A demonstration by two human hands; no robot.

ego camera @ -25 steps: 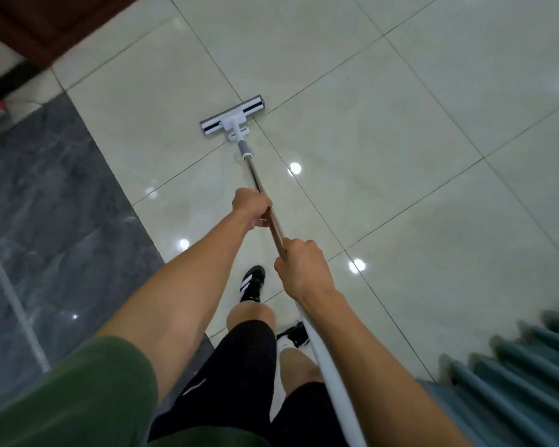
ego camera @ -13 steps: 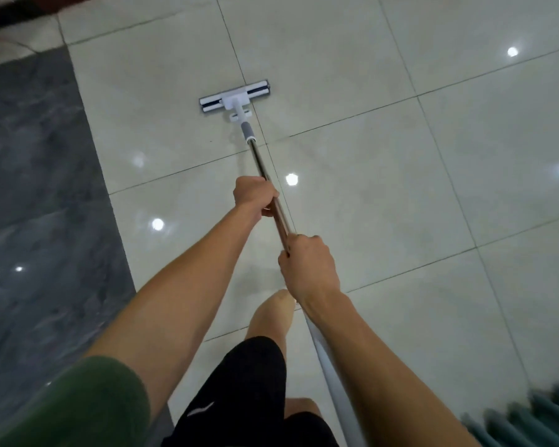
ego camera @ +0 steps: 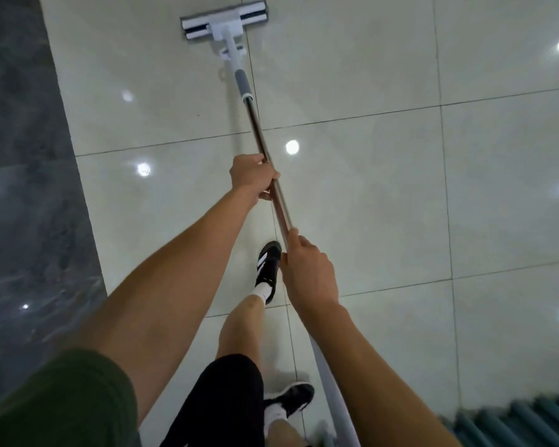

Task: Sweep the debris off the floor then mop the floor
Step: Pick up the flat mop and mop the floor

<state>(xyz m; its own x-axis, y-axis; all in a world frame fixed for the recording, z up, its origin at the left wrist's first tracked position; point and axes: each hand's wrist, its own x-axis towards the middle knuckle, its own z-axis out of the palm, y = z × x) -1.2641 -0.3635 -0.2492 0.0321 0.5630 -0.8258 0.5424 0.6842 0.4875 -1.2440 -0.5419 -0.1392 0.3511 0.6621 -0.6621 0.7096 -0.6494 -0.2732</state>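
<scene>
A flat white mop head (ego camera: 224,23) lies on the glossy pale tile floor (ego camera: 368,188) at the top of the head view. Its metal handle (ego camera: 262,140) runs down toward me. My left hand (ego camera: 251,177) grips the handle about halfway along. Lower on the pole, my right hand (ego camera: 310,272) is wrapped around it, and the white lower part of the handle (ego camera: 333,391) passes under my right forearm. No debris is visible on the tiles.
A dark grey marble strip (ego camera: 23,188) borders the pale tiles on the left. Teal ribbed seating (ego camera: 513,421) shows at the bottom right corner. My black shoes (ego camera: 268,266) stand on the tiles under the handle.
The mop head has slid forward away from me, and I have stepped forward after it. The view has turned, so the wooden furniture at the top left is out of sight. Both hands keep their grip.
</scene>
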